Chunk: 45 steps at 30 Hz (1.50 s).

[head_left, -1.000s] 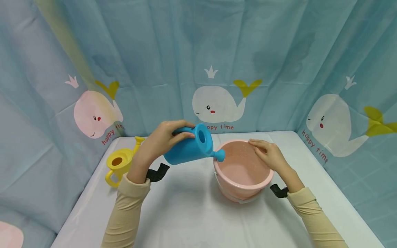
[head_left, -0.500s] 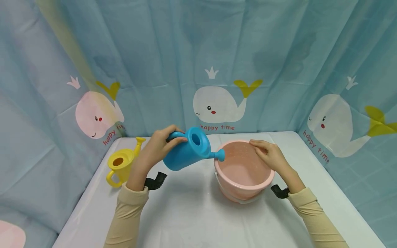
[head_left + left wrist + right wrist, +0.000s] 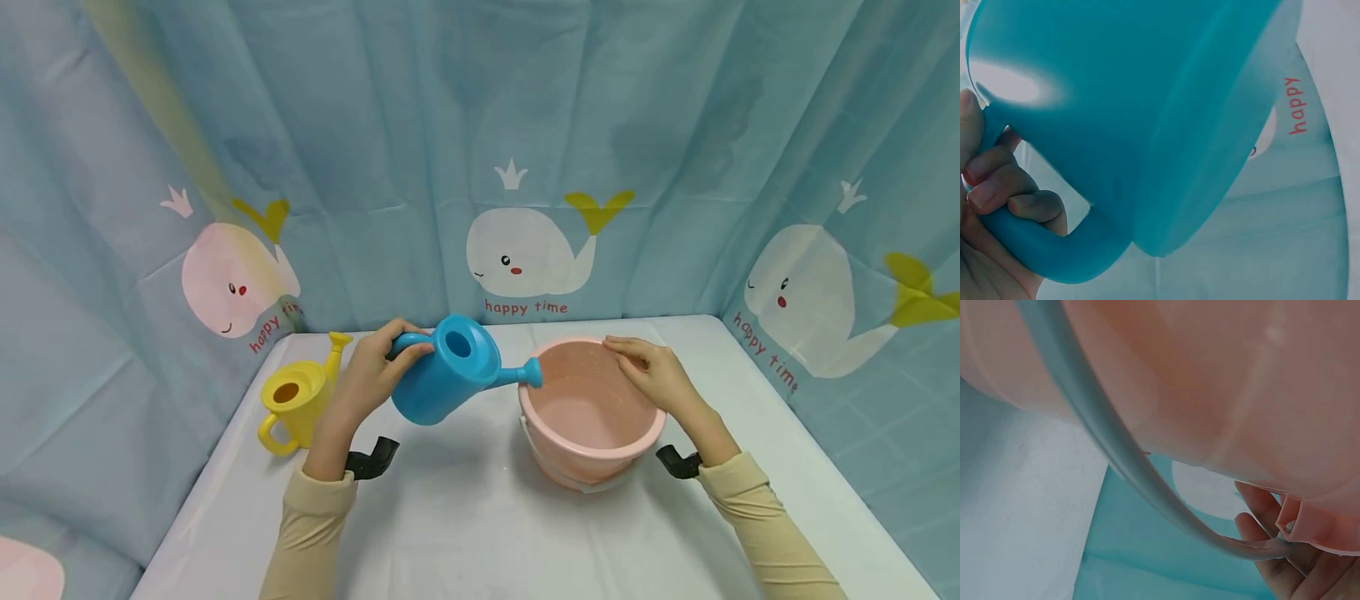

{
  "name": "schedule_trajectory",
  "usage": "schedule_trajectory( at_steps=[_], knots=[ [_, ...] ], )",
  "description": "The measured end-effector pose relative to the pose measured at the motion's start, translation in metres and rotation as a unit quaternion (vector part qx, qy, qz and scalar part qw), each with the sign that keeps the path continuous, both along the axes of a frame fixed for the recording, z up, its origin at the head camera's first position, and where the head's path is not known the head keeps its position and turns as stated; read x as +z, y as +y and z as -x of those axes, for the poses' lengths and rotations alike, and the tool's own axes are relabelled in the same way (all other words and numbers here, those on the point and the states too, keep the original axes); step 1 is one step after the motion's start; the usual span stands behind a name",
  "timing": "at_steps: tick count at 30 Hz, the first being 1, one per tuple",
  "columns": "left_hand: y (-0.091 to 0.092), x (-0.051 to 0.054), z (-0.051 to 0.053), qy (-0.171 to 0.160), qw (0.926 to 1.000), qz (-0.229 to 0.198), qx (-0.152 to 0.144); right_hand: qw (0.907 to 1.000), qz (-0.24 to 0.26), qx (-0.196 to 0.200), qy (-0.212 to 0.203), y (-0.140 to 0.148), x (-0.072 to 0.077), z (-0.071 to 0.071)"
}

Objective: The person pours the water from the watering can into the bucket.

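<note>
My left hand point(image 3: 375, 367) grips the handle of a blue watering can point(image 3: 446, 375), held up off the table and leaning to the right. Its spout's round head reaches over the left rim of a pink bucket point(image 3: 585, 454). In the left wrist view, curled fingers point(image 3: 1007, 187) wrap the handle of the can point(image 3: 1085, 94). On the bucket's right side, my right hand point(image 3: 656, 379) holds the rim, thumb on the inner wall. The right wrist view shows fingers point(image 3: 1260, 506) outside the bucket point(image 3: 1210, 381), beside the bail's hinge.
A yellow watering can point(image 3: 296, 400) stands upright on the white table point(image 3: 480, 533), left of and partly behind my left forearm. The bucket's pale bail point(image 3: 1104, 437) hangs down its side. A blue whale-print curtain point(image 3: 375, 167) encloses the back and sides.
The blue watering can's body has come left and lower, tipping back toward upright, while its spout head stays over the bucket's rim. My right hand and the bucket have barely moved.
</note>
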<state>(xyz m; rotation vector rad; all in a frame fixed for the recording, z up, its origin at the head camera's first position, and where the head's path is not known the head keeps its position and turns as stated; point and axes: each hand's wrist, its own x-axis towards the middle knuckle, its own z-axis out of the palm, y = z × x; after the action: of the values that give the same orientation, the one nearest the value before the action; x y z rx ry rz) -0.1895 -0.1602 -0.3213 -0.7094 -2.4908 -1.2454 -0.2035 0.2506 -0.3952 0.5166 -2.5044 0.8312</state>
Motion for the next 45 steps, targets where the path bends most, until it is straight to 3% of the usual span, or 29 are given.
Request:
schedule_trajectory(
  at_steps=[6, 13, 32, 45],
  knots=[
    [-0.005, -0.015, 0.0, -0.007, 0.9994, -0.032, 0.012, 1.0, -0.002, 0.006, -0.003, 0.001, 0.0, 0.0],
    [-0.011, -0.032, 0.0, 0.021, 0.9967, -0.076, 0.022, 0.9999, -0.001, 0.006, -0.01, 0.001, 0.0, 0.0],
    [-0.025, -0.061, -0.008, 0.033, 0.9904, -0.104, 0.085, 1.0, -0.002, 0.006, -0.006, 0.002, 0.0, 0.0],
    [-0.029, -0.088, -0.012, 0.04, 0.9737, -0.164, 0.153, 0.9999, 0.003, 0.007, -0.009, 0.002, -0.001, 0.0]
  ],
)
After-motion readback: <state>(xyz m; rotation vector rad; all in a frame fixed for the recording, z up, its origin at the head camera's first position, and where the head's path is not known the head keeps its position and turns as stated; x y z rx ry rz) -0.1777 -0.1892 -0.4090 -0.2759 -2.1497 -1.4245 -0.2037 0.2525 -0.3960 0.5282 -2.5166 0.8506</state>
